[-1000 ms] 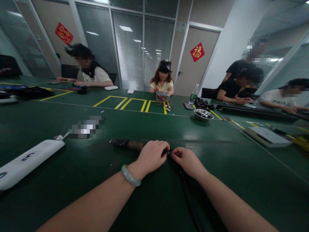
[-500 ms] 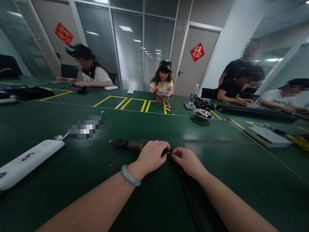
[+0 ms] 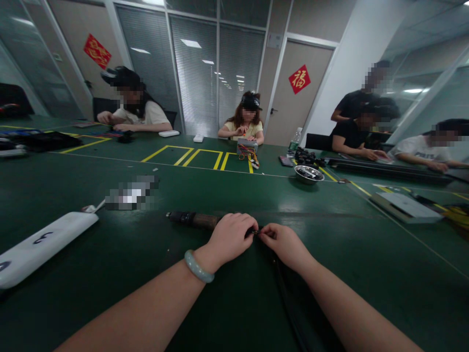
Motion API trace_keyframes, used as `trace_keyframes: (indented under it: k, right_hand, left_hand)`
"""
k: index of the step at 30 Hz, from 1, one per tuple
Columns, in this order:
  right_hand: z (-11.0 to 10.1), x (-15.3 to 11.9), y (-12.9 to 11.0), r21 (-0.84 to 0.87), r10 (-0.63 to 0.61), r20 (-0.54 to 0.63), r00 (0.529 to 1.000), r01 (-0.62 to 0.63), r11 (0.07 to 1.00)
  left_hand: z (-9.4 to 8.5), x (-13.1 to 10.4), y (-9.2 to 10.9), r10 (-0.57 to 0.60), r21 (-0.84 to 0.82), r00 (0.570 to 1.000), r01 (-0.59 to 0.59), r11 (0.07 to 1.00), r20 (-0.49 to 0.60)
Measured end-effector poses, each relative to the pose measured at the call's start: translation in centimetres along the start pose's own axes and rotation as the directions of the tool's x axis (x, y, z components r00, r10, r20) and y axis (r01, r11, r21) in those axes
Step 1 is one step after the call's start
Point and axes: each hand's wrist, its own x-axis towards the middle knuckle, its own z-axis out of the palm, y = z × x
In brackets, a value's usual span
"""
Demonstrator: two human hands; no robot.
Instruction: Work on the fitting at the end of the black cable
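Observation:
A dark rod-shaped thing with a brown grip section and a small metal tip [image 3: 194, 219] lies across the green table, its right part hidden under my hand. My left hand [image 3: 232, 237] is closed over that end, the fingers curled down round a dark part. Close beside it, the thumb and fingers of my right hand [image 3: 282, 244] pinch something small and dark at the same spot. A tiny shiny bit shows between the two hands; its kind is too small to tell. From beneath my right hand a long black strip [image 3: 287, 298] runs toward me.
On the left lie a white power bank [image 3: 47, 247] marked 3, with a short cable, and a blurred-out device [image 3: 132, 193]. A metal bowl [image 3: 309, 174] of small parts and a grey box [image 3: 406, 206] stand to the right. Several people sit round the table [image 3: 205, 188].
My hands and the rod-shaped thing keep practically the same place. Across the table, the left co-worker's hands and the middle co-worker's arm have shifted.

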Motion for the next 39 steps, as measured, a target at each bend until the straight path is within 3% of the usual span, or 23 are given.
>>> trace_keyframes:
  k: [8, 27, 33, 39]
  right_hand:
    - [-0.05, 0.1, 0.08, 0.001, 0.009, -0.005, 1.0, -0.009, 1.0]
    - [0.09, 0.06, -0.3, -0.035, 0.029, -0.027, 0.999, -0.03, 0.999]
    - [0.18, -0.15, -0.33, -0.105, -0.04, -0.129, 0.991, 0.027, 0.994]
    - [0.34, -0.2, -0.68, -0.198, -0.075, -0.137, 0.988, 0.047, 0.979]
  left_hand:
    - [0.28, -0.04, -0.13, -0.038, 0.007, 0.999, 0.038, 0.999, -0.009]
    - [0.31, 0.04, -0.25, -0.004, -0.023, 1.0, 0.004, 1.0, -0.022]
    - [0.28, 0.0, -0.28, -0.014, -0.029, 1.0, 0.013, 1.0, -0.02]
    - [0.14, -0.02, -0.19, -0.017, -0.025, 1.0, 0.017, 1.0, -0.009]
